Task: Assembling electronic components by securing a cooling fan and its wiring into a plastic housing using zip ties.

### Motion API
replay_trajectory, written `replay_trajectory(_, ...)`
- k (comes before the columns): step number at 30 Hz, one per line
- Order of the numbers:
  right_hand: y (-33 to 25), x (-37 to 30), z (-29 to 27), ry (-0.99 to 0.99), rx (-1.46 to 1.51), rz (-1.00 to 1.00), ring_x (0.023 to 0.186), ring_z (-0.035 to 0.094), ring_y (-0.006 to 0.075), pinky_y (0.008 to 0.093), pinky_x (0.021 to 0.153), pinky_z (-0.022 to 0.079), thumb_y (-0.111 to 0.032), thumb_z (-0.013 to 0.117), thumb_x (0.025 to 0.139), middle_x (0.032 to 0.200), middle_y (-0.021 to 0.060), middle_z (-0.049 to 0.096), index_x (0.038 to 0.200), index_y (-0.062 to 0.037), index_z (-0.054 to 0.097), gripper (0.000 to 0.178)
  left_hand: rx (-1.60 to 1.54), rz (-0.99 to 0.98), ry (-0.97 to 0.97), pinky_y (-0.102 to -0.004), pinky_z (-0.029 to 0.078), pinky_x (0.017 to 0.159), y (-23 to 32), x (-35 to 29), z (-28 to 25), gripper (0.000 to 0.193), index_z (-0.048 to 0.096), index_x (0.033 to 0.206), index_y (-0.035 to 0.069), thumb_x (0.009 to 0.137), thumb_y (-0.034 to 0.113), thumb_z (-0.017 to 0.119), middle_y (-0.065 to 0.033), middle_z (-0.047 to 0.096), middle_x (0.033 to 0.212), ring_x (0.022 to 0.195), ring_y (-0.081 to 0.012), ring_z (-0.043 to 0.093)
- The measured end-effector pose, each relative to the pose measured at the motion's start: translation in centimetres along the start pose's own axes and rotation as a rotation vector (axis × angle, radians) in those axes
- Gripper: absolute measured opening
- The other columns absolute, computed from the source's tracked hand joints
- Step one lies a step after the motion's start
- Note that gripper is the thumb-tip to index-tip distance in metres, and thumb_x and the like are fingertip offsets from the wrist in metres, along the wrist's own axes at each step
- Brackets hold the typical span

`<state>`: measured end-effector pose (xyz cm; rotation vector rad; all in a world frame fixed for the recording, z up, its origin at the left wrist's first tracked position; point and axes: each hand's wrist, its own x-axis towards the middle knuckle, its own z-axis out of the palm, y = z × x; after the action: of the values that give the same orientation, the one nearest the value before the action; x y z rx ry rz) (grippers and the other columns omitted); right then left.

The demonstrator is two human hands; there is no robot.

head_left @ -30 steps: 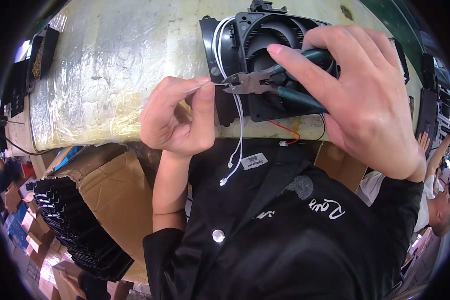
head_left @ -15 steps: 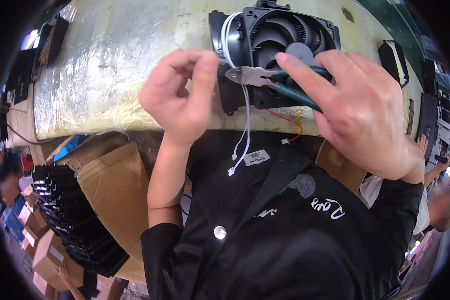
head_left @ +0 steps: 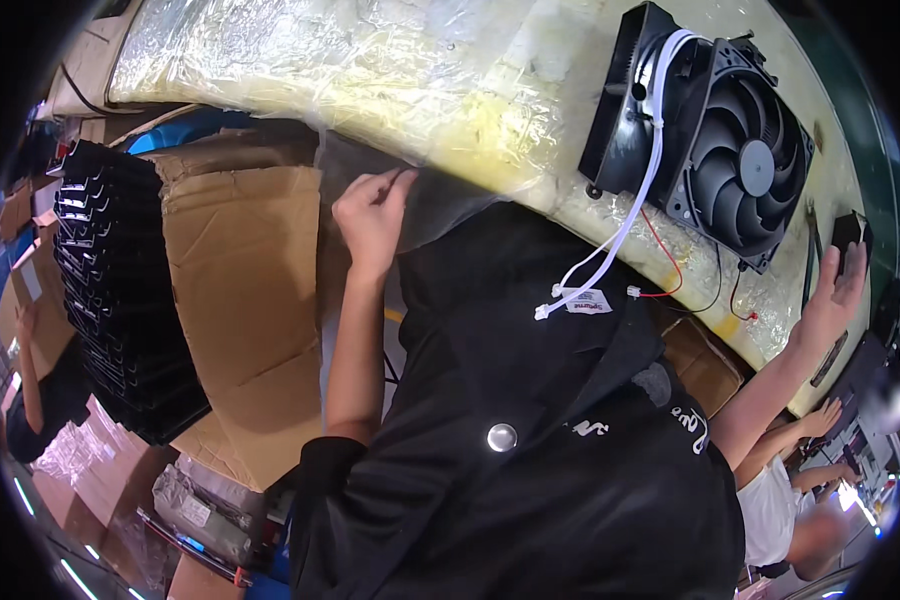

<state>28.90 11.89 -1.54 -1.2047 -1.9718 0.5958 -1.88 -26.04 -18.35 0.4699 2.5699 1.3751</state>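
My left hand (head_left: 372, 222) is closed in a pinch near the table's front edge, beside a sheet of clear plastic (head_left: 450, 205). What its fingertips hold, if anything, is too small to make out. Stretched out at the far right, my right hand (head_left: 832, 295) is open, next to a small black box (head_left: 850, 232). A slim dark tool (head_left: 812, 262) lies by its fingers, partly hidden. Between the hands, a black cooling fan (head_left: 755, 168) joined to a black housing (head_left: 625, 130) rests on the table. White cables (head_left: 657, 135) loop over the housing, their plugs hanging past the edge.
Clear film covers the worktable (head_left: 390, 70). A red wire (head_left: 675, 265) with a white plug trails from the fan. To my left stands a cardboard box (head_left: 245, 300) beside a stack of black parts (head_left: 120, 300). Other people work at both sides.
The cutting pliers have left my right hand, which has opened and moved far right. My left hand has drawn away from the white cables. My view has turned, so the fan appears farther right.
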Motion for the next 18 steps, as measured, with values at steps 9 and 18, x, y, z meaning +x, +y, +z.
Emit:
replay_trajectory(9,-15.3,-2.0,4.8,-0.772,-0.165,-0.751,0.132,0.043,0.0453,0.0509,0.111,0.031,-0.018,0.078,0.073,0.141,0.0280,0.044,0.136,0.0025,0.048,0.073,0.324,0.202,-0.444,-0.0366,0.051,0.061,15.4,0.7,-7.7,0.016,0.070,0.084,0.000,0.076,0.012,0.078,-0.0163,0.067,0.076,0.065,-0.0314,0.065)
replay_trajectory(18,-14.0,-2.7,7.3,-0.450,-0.455,-1.023,0.122,0.052,0.0477,0.0547,0.104,0.040,-0.021,0.055,0.084,0.131,0.0308,0.054,0.129,0.0053,0.055,0.052,0.199,1.228,-0.002,-0.0428,0.051,0.087,36.4,21.3,14.8,0.073,0.034,0.139,-0.011,0.085,0.023,0.070,-0.0316,0.053,0.121,0.112,-0.0418,0.056)
